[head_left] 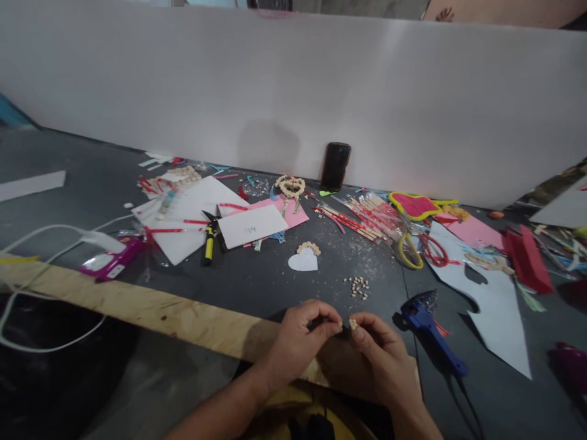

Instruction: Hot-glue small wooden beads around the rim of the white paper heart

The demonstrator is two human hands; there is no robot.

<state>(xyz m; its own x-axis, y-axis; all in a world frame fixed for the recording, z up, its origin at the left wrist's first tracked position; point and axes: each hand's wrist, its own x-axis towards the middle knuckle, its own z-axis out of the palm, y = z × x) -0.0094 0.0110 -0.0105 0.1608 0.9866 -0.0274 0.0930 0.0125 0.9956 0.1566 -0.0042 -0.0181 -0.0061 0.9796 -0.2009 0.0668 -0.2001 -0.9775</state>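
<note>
My left hand [305,333] is closed in a pinch near the table's front edge; whatever sits between its fingertips is too small to make out. Close beside it, my right hand [383,351] grips a small cluster of pale wooden pieces [353,324] between thumb and fingers. Just beyond the hands lies a loose heap of small cut wooden pieces [358,286]. Farther off, a white paper heart [302,263] lies flat, with wooden pieces [309,247] set along one upper lobe. A blue glue gun [428,327] rests to the right of my right hand.
Black-and-yellow pliers [210,238] and a white card [252,226] lie left. A phone [335,166] leans on the white partition [275,91]. Red-tipped sticks [353,223], yellow-and-red scissors [410,250] and cut paper [499,318] lie right. A purple device [112,260] has white cables.
</note>
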